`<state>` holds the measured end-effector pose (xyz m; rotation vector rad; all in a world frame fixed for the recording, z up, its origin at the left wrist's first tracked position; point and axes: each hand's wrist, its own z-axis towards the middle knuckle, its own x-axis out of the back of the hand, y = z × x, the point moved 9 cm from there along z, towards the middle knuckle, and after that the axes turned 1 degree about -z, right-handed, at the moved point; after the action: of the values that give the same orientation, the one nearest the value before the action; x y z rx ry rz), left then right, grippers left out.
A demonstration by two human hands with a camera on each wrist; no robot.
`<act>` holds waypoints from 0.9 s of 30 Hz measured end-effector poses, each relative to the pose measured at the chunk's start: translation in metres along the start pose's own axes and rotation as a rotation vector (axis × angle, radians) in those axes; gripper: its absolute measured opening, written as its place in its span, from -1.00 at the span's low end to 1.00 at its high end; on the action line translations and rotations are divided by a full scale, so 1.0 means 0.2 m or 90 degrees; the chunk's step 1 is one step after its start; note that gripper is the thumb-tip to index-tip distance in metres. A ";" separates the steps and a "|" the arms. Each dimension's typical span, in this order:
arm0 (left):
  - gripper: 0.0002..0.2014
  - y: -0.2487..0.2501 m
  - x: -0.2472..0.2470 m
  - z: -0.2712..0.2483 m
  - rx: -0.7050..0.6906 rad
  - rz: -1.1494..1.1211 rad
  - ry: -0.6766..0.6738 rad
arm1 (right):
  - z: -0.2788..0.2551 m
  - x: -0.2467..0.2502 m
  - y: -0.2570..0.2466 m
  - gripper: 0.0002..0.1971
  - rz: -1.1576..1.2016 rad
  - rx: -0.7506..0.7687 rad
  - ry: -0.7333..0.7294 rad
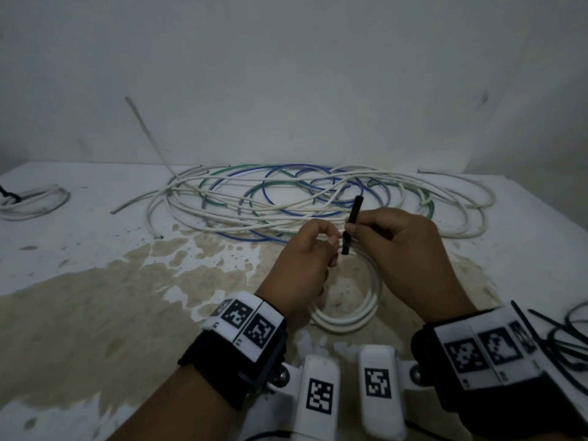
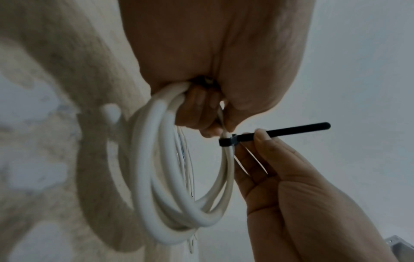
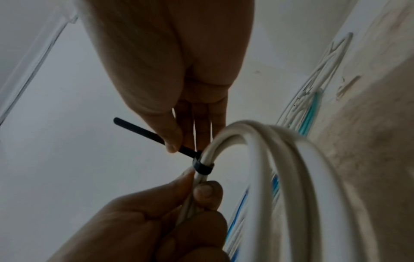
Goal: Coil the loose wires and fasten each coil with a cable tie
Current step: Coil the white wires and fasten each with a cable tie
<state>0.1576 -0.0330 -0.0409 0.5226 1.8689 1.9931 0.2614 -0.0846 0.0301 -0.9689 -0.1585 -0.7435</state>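
A white wire coil (image 1: pixel 350 308) hangs over the stained table, and my left hand (image 1: pixel 313 246) pinches its strands just beside a black cable tie (image 1: pixel 351 222). The tie is looped tightly round the coil (image 2: pixel 156 168), its head (image 2: pixel 228 141) against the strands. My right hand (image 1: pixel 378 227) pinches the tie's free tail (image 2: pixel 291 130), which sticks up and away from the coil. In the right wrist view the tie band (image 3: pixel 202 166) wraps the white strands (image 3: pixel 280 159), with the left hand (image 3: pixel 201 193) below it and the right hand (image 3: pixel 177 141) on the tail.
A tangle of loose white, blue and green wires (image 1: pixel 302 198) lies at the back of the table (image 1: pixel 95 281). A tied white coil (image 1: pixel 31 198) rests far left. Spare black cable ties (image 1: pixel 560 342) lie at the right edge. A wall stands behind.
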 end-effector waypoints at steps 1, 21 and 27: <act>-0.84 0.01 0.00 0.00 -0.005 0.001 0.003 | 0.00 0.00 0.00 -0.75 0.019 -0.012 0.002; -0.90 -0.05 0.06 0.02 0.084 -0.224 0.078 | -0.04 -0.07 0.23 -0.84 0.026 -0.257 -0.082; -0.77 -0.04 0.05 0.01 0.108 -0.299 0.041 | -0.05 -0.08 0.24 -0.79 0.134 -0.289 -0.054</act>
<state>0.1505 -0.0250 -0.0485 0.0481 1.9846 1.5703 0.2777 -0.0677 -0.0170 -1.4267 0.0432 -0.5533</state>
